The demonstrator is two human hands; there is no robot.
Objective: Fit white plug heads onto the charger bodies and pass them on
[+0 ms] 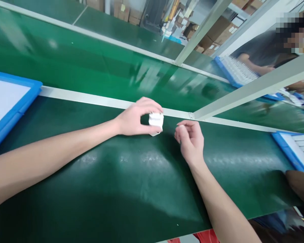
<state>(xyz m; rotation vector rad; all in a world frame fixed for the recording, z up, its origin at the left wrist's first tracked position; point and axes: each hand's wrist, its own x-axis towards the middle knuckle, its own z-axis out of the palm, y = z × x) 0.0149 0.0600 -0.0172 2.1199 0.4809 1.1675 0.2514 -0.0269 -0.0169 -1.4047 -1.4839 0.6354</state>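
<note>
So, clock centred on the white piece (pixel 156 120), 12 pointing away from the person. Biggest thing here is the tabletop (pixel 103 189), dark green and shiny, with a green panel (pixel 91 64) along its far side. A pale post (pixel 253 87) has its foot near 3 and slants off between 2 and 3. Left tray (pixel 10 120), blue-rimmed, is at 9; right tray (pixel 286 146) is a bit past 3. What looks like a neighbour's arm (pixel 300 187) pokes in around 4.

Left hand (pixel 133 118) comes in from 9, thumb and fingers parted only as wide as the piece, pinching it. Can't tell if its underside touches the tabletop. Right hand (pixel 192 141) is near, just past 3, loosely curled; can't tell if anything tiny is tucked inside.

My worry is that pinch: the piece is small and looks smooth, so a loose or off-centre squeeze could twist it or pop it out, and it'd probably skid on that shiny surface. A careless swing of the right hand could also clip the post or knock the piece.
</note>
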